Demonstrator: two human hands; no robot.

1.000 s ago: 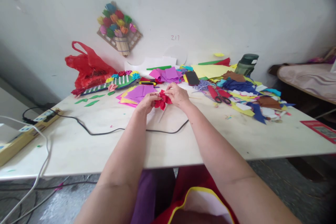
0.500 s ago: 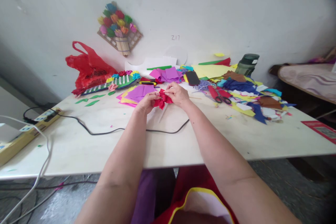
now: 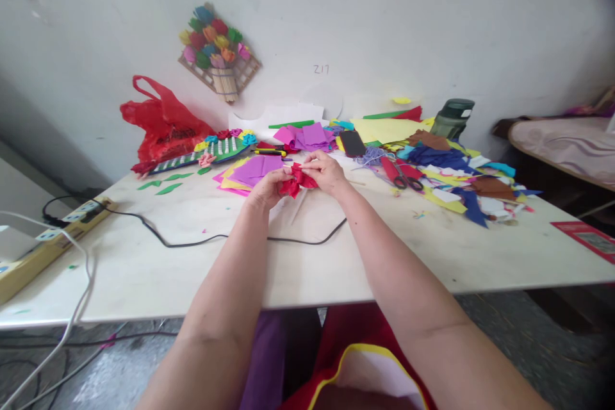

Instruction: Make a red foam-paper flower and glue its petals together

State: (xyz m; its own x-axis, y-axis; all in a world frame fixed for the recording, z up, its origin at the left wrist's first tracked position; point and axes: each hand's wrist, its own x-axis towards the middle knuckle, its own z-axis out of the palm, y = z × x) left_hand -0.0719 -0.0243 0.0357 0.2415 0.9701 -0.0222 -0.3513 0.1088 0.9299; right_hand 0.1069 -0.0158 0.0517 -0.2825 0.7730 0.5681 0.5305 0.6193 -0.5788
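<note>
A red paper flower (image 3: pixel 296 180) with pointed petals is held between both hands above the white table (image 3: pixel 192 275). My left hand (image 3: pixel 271 188) pinches its left side, fingers closed. On the other side, my right hand (image 3: pixel 325 173) grips the flower's upper right between thumb and fingertips. A thin stick (image 3: pixel 356 182) shows just right of my right hand. Behind my left hand lies a stack of purple, yellow and pink paper sheets (image 3: pixel 254 170). Below the flower a narrow pale strip (image 3: pixel 298 206) is faintly visible on the table.
A black cable (image 3: pixel 192 244) crosses the table under my forearms. Scissors (image 3: pixel 407 180), a phone (image 3: pixel 353 143), paper scraps (image 3: pixel 446 166) and a green bottle (image 3: pixel 452 118) are at right. Green paper leaves (image 3: pixel 168 188), a red bag (image 3: pixel 166 118) and a power strip (image 3: pixel 62 240) are at left.
The red flower has turned slightly between my fingers and its petals sit differently. Both hands stay in nearly the same place, still gripping it.
</note>
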